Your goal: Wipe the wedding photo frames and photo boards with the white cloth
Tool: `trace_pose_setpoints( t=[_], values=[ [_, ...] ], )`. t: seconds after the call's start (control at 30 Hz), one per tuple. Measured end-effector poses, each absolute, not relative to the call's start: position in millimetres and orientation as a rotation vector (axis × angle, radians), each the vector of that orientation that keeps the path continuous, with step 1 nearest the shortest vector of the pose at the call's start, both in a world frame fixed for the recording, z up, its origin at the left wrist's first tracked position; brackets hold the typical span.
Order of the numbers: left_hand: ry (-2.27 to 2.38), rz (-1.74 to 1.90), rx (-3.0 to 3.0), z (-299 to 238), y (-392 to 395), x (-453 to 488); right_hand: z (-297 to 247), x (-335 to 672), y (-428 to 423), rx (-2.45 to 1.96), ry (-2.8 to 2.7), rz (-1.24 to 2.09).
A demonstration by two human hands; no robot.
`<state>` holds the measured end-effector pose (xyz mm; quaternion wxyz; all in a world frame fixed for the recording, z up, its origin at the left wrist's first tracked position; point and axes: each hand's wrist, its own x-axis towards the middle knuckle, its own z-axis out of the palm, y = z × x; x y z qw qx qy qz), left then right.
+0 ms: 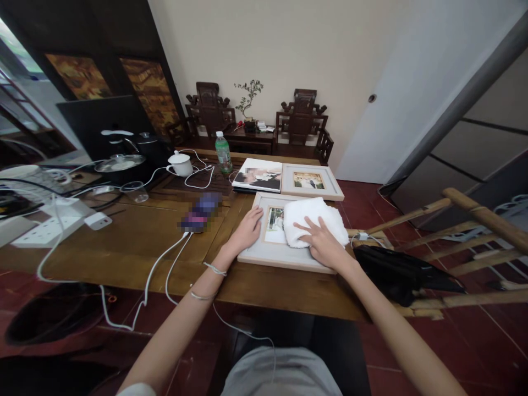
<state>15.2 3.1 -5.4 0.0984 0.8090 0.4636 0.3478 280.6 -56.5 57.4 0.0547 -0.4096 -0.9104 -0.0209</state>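
Note:
A light wood picture frame with a pale mat and a small photo lies flat near the table's front edge. At its left side, my left hand grips the border, fingers over the edge. A folded white towel covers the frame's right part and hides some of the photo. My right hand presses on that towel with its fingers spread. Just behind are a second picture frame and a white photo panel showing a blurred picture.
The wooden table also bears a phone on white cables, a green-labelled bottle, a lidded white cup, a clear plastic cup and a power strip. A black bag rests by a bamboo chair at right.

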Motion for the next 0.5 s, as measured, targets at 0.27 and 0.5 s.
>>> trace_pose_setpoints(
  t=[0.27,0.5],
  values=[
    [1.358,1.033,2.395,-4.9,3.2,15.3,58.7,279.5,-58.8,-1.254,-2.761,-0.059],
    [1.362,1.029,2.414,-4.3,3.1,15.8,57.4,279.1,-57.7,-1.246,-2.758,-0.090]
  ],
)
